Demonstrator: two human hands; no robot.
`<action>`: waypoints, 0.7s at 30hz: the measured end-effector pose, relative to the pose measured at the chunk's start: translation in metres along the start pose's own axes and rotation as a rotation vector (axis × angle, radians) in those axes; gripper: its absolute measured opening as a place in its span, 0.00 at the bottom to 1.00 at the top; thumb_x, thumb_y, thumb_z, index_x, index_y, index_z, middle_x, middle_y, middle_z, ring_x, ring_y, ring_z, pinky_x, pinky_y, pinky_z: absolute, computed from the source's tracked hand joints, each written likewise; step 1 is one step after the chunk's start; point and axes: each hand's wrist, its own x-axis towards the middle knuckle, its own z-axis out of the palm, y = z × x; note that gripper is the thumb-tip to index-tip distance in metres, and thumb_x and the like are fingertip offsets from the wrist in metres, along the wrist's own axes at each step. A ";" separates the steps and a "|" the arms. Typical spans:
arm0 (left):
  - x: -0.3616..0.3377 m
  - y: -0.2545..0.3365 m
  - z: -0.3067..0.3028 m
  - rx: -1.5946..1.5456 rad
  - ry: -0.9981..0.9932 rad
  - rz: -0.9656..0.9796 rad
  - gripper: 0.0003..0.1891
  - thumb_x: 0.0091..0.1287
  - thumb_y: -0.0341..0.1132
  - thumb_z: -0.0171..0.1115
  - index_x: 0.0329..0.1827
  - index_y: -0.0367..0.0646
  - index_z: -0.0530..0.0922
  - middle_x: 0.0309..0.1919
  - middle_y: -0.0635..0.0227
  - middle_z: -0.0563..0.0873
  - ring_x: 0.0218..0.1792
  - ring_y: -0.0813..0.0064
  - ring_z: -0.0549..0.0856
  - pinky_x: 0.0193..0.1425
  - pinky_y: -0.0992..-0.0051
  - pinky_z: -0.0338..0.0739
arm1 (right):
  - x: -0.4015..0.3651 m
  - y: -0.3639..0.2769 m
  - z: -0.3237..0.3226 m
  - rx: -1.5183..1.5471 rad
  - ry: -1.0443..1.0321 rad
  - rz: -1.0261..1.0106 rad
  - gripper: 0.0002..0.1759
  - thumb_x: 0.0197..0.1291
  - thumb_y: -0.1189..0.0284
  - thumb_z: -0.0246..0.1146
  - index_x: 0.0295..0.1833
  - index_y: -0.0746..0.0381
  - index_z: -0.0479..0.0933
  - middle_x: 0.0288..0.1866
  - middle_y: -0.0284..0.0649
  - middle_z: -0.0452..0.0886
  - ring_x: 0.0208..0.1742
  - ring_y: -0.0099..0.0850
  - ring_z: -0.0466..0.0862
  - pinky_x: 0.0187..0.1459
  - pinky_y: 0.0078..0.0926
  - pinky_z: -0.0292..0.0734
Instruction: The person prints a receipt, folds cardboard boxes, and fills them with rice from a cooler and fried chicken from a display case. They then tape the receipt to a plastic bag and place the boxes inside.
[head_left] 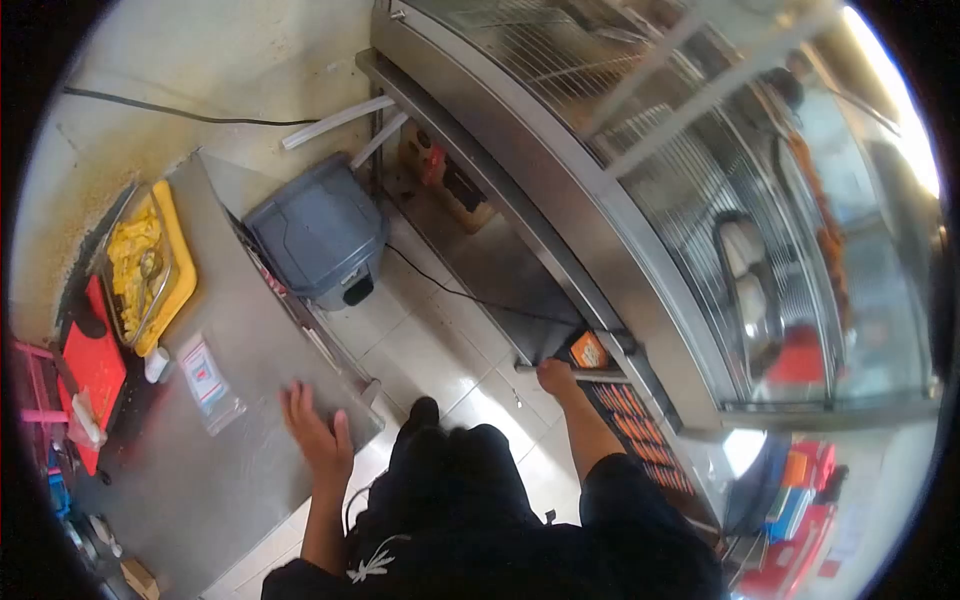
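My left hand (318, 435) hovers over or rests on the edge of the steel table (240, 480); its fingers are apart and it holds nothing. Nearest to it on the table lies a clear plastic packet (208, 382) with a white, blue and red label. On the other side, my right hand (556, 376) is closed at the edge of the lower shelf (500, 305) under the glass display cabinet. What its fingers grip, if anything, is hidden. Right beside that hand sits an orange and black box (588, 350). Several orange and black packs (640, 435) line the shelf nearer to me.
A grey lidded bin (318, 225) stands on the tiled floor between table and cabinet. A yellow-rimmed tray (180, 270) of yellow food and a red cutting board (90, 365) are at the table's far left. A black cable (450, 290) crosses the floor. Glass panes (690, 130) front the cabinet.
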 end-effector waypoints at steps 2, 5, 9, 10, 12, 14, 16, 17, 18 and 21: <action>0.003 0.002 0.010 0.114 0.076 -0.117 0.34 0.64 0.49 0.52 0.65 0.32 0.57 0.66 0.46 0.57 0.69 0.46 0.51 0.70 0.54 0.42 | 0.042 0.026 0.024 0.046 0.038 0.114 0.13 0.52 0.69 0.52 0.35 0.65 0.79 0.39 0.49 0.80 0.45 0.43 0.81 0.48 0.41 0.75; -0.003 -0.010 0.021 0.146 0.177 -0.199 0.38 0.65 0.51 0.53 0.68 0.33 0.52 0.68 0.51 0.55 0.70 0.55 0.50 0.71 0.58 0.44 | 0.120 0.042 0.039 0.159 -0.052 0.276 0.13 0.52 0.68 0.54 0.36 0.65 0.79 0.38 0.50 0.80 0.43 0.45 0.81 0.48 0.41 0.75; -0.005 -0.012 0.027 0.030 0.272 -0.356 0.42 0.63 0.53 0.54 0.70 0.34 0.47 0.69 0.53 0.55 0.70 0.57 0.52 0.72 0.59 0.44 | 0.285 0.171 0.211 -0.066 0.412 0.050 0.16 0.54 0.64 0.55 0.42 0.61 0.79 0.44 0.55 0.79 0.49 0.43 0.79 0.53 0.41 0.71; -0.014 -0.022 0.020 0.144 0.189 -0.368 0.42 0.63 0.54 0.54 0.70 0.35 0.47 0.69 0.53 0.54 0.71 0.57 0.52 0.72 0.60 0.44 | 0.297 0.173 0.181 -0.038 0.414 0.119 0.18 0.52 0.63 0.57 0.45 0.63 0.77 0.47 0.54 0.77 0.52 0.46 0.76 0.54 0.42 0.70; -0.008 -0.020 0.017 0.327 0.110 -0.289 0.42 0.62 0.53 0.55 0.70 0.35 0.48 0.70 0.53 0.53 0.71 0.58 0.52 0.72 0.60 0.44 | 0.317 0.169 0.108 0.017 0.420 0.258 0.25 0.50 0.62 0.61 0.52 0.65 0.72 0.52 0.53 0.74 0.58 0.50 0.70 0.56 0.45 0.67; 0.016 0.013 0.039 0.464 0.130 -0.282 0.39 0.65 0.60 0.44 0.69 0.40 0.51 0.64 0.48 0.62 0.64 0.52 0.63 0.66 0.54 0.63 | 0.345 0.184 0.077 -0.098 0.534 0.264 0.28 0.49 0.62 0.63 0.54 0.66 0.70 0.54 0.52 0.73 0.58 0.49 0.70 0.57 0.44 0.66; 0.026 0.025 0.051 0.550 0.137 -0.223 0.39 0.65 0.60 0.45 0.69 0.40 0.51 0.65 0.48 0.61 0.64 0.52 0.63 0.66 0.55 0.63 | 0.370 0.201 0.061 -0.302 0.787 0.273 0.33 0.46 0.63 0.66 0.57 0.67 0.68 0.56 0.51 0.71 0.58 0.47 0.70 0.59 0.40 0.65; 0.026 0.025 0.055 0.578 0.137 -0.195 0.39 0.65 0.59 0.45 0.69 0.40 0.51 0.65 0.48 0.61 0.64 0.52 0.63 0.66 0.55 0.63 | 0.375 0.201 0.059 -0.301 0.805 0.271 0.33 0.46 0.63 0.66 0.57 0.67 0.68 0.56 0.51 0.71 0.58 0.47 0.70 0.59 0.40 0.65; 0.027 0.025 0.061 0.604 0.141 -0.168 0.38 0.65 0.59 0.45 0.69 0.40 0.51 0.65 0.48 0.61 0.64 0.52 0.63 0.66 0.55 0.63 | 0.380 0.200 0.060 -0.285 0.755 0.315 0.34 0.46 0.63 0.66 0.57 0.68 0.67 0.56 0.52 0.72 0.58 0.47 0.70 0.58 0.40 0.66; 0.021 0.024 0.075 0.663 0.152 -0.111 0.38 0.65 0.58 0.46 0.70 0.40 0.51 0.65 0.48 0.61 0.64 0.52 0.64 0.66 0.55 0.63 | 0.404 0.208 0.060 -0.281 0.636 0.377 0.31 0.45 0.63 0.67 0.52 0.69 0.69 0.51 0.52 0.73 0.54 0.46 0.73 0.55 0.40 0.68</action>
